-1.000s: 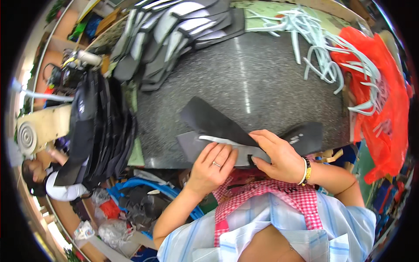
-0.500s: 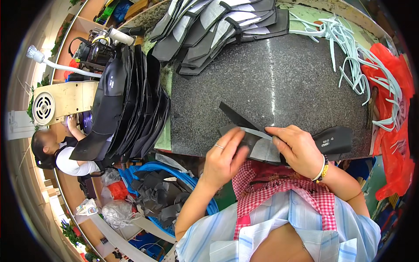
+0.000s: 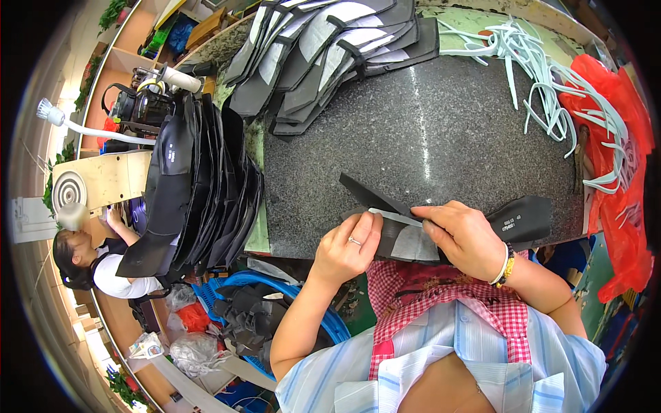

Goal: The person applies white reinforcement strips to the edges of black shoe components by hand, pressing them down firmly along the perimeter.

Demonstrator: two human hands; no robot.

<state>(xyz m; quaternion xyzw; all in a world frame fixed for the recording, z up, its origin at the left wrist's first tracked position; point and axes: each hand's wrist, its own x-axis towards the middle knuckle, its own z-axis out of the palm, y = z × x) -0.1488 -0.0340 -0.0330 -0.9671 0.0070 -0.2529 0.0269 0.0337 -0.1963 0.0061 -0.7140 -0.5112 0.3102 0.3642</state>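
A long black sheet-material piece (image 3: 520, 221), with a grey patch in its middle, lies at the table's near edge. Along its upper edge runs a narrow pale strip (image 3: 394, 217). My left hand (image 3: 348, 249) pinches the strip's left end against the piece, thumb and fingers closed. My right hand (image 3: 469, 239) is closed over the piece's middle, fingertips pressing at the strip's other end. A black flap (image 3: 368, 191) sticks up and left from between my hands. The piece's underside and part of its middle are hidden.
Black and grey cut pieces (image 3: 303, 62) are stacked at the back. Tall black pieces (image 3: 200, 186) stand at the left. Pale strips (image 3: 530, 69) lie by a red plastic bag (image 3: 606, 138). A blue basket (image 3: 330, 313) holds scraps; a person (image 3: 127, 275) works far left.
My left hand has turned and its fingers have closed on the strip's left end. My right hand stays on the piece, shifted slightly. The whole view has shifted a little.
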